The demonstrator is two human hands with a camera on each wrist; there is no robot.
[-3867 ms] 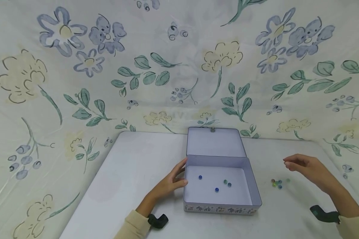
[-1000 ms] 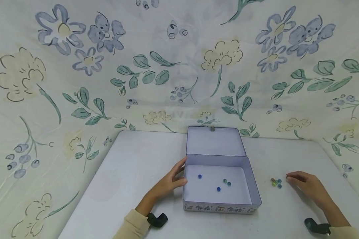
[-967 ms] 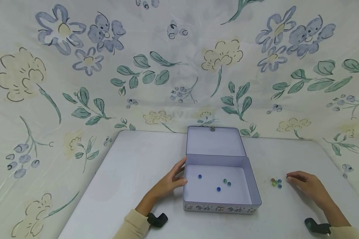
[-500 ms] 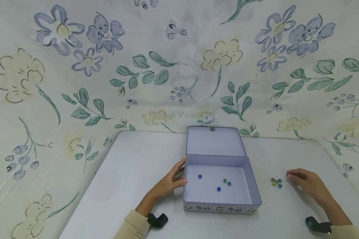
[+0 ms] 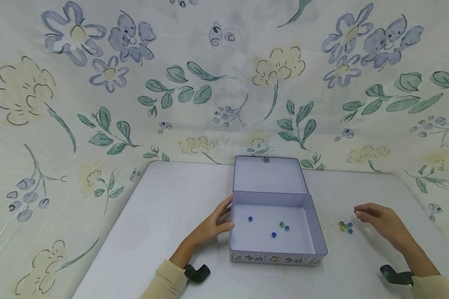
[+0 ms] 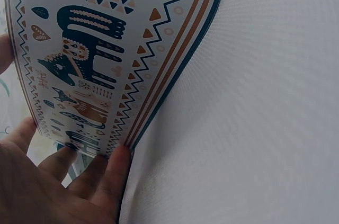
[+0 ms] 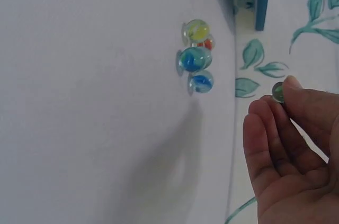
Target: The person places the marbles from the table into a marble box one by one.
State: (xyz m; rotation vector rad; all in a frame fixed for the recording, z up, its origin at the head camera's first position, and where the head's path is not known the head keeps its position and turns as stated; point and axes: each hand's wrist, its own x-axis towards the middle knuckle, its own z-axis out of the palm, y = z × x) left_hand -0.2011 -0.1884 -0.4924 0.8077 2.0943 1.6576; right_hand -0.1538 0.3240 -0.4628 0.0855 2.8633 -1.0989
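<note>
My right hand (image 5: 385, 222) pinches a small green glass marble (image 7: 278, 92) between thumb and fingertip, raised above the white table. Several glass marbles, among them a yellow marble (image 7: 197, 30) and a blue swirled marble (image 7: 201, 82), lie in a close cluster just left of that hand. The left hand (image 5: 211, 228) touches the left wall of an open lidded tin box (image 5: 277, 258), its fingers spread along the printed side (image 6: 87, 54). Inside the box, two blue marbles (image 5: 250, 219) lie apart, while a green marble (image 5: 282, 224) and a bluish marble (image 5: 287, 228) sit close together.
The box's lid (image 5: 269, 174) is hinged back and lies behind it. White table surface (image 5: 164, 207) spreads on both sides. A floral-patterned sheet (image 5: 209, 83) hangs behind the table. Each wrist carries a dark strap-like mount (image 5: 197, 273).
My right hand came down to a green marble lying apart from the cluster, pinched it, and has now lifted slightly off the table. The left hand stays on the box.
</note>
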